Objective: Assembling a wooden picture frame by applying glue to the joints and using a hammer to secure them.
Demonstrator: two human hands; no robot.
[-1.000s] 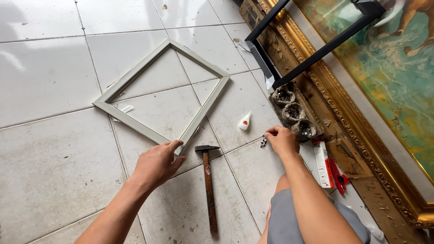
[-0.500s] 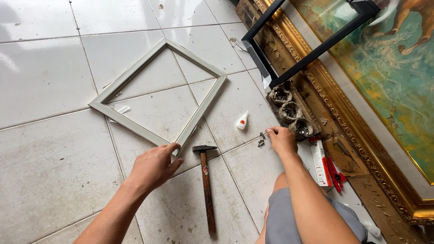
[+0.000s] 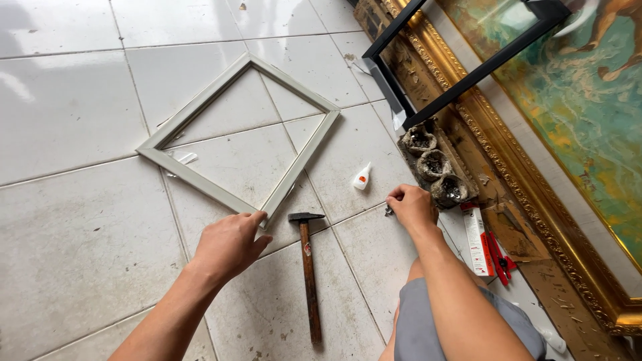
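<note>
The left hand rests with loosely curled fingers on the near corner of the grey picture frame, which lies flat on the tiled floor like a diamond, one diagonal running from that corner to the far one. The hammer lies between the hands, head just right of that corner, handle pointing near. The right hand pinches small metal pieces against the floor further right.

Right hand grasp: small metal item at 9 o'clock of fingertips, too small to identify.
Three cups contents: dark, indistinct.
Black frame: cut off at 12 o'clock.
Gilt-framed painting: cut off at 3 o'clock.
Left hand: covers grey frame corner.
</note>
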